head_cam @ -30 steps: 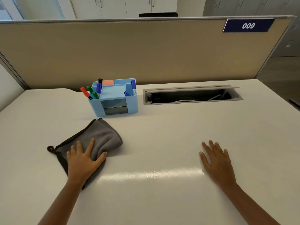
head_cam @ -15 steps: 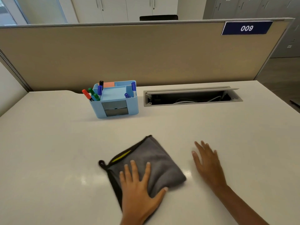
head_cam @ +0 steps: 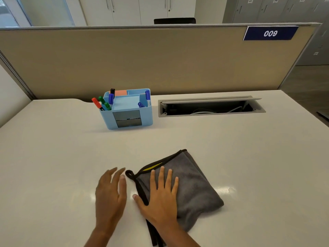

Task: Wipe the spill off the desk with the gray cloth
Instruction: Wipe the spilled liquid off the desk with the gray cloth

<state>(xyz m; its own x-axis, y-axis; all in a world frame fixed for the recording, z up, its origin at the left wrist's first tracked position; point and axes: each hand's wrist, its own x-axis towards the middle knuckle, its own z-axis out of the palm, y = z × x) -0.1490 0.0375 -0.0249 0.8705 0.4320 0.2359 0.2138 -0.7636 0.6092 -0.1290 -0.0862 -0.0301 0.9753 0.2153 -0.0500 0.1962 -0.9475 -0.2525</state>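
The gray cloth (head_cam: pixel 192 184), folded, with black trim and a small loop at its left corner, lies on the white desk (head_cam: pixel 53 157) near the front middle. My right hand (head_cam: pixel 160 198) presses flat on the cloth's left half, fingers spread and thumb over the black edge. My left hand (head_cam: pixel 110 195) hovers just left of the cloth with fingers apart, holding nothing and close to the loop. I cannot make out any liquid on the desk, only glossy light patches beside the cloth.
A light-blue desk organizer (head_cam: pixel 128 111) with several markers stands at the back left of centre. An open cable tray (head_cam: pixel 210 107) is sunk into the desk at the back right. A beige partition (head_cam: pixel 160 65) closes off the far edge.
The cloth slid from the left to the front middle under my left hand. My right hand has now come onto it, and my left hand has lifted off to its left.
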